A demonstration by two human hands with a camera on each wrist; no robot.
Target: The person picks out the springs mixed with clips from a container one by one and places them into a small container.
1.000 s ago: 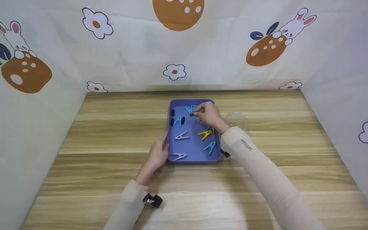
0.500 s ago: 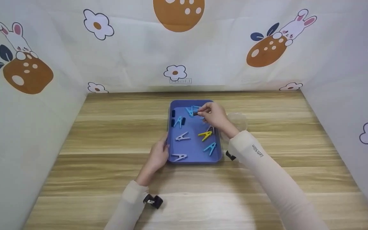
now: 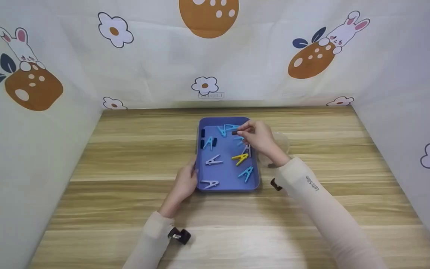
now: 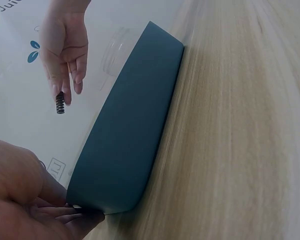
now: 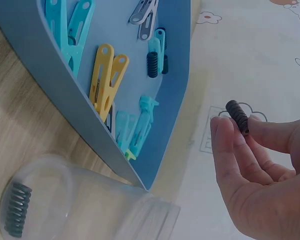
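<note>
My right hand [image 3: 259,138] pinches a dark coil spring [image 5: 237,115] between thumb and fingertips, above the far right part of a blue tray [image 3: 220,173]. At the tray's left wall, my left hand [image 3: 186,181] grips the rim, with fingers under the edge in the left wrist view. Inside the tray lie several clothespins: light blue ones, white ones and a yellow clothespin [image 3: 240,159]. Dark springs, including one spring [image 3: 215,142] beside a light blue clothespin [image 3: 208,142], lie at the left wall. My right hand covers part of the far right corner.
Just right of the tray is a clear plastic cup [image 5: 90,200], partly behind my right arm in the head view. A dark spring [image 5: 18,210] sits at its bottom. Patterned cloth [image 3: 155,67] walls in the wooden tabletop [image 3: 125,160] at the back and sides.
My right hand has drawn rightward across the tray toward the cup side, carrying the spring away from the light blue clothespins. The left hand stays at the tray's rim.
</note>
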